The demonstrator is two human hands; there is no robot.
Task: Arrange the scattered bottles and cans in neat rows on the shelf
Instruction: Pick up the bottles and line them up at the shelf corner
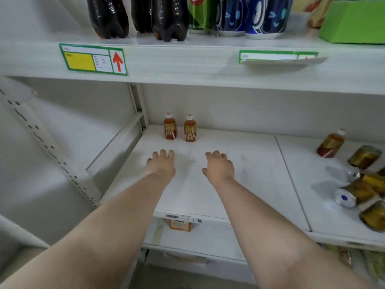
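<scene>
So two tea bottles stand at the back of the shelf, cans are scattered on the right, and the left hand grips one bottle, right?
No: the head view shows the left hand open and empty, short of the two tea bottles at the back. The cans are scattered on the right as you say.

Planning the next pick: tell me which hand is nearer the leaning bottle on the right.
Right. The right hand sits left of the leaning bottle; the left hand lies farther left, in front of the upright bottles.
</scene>
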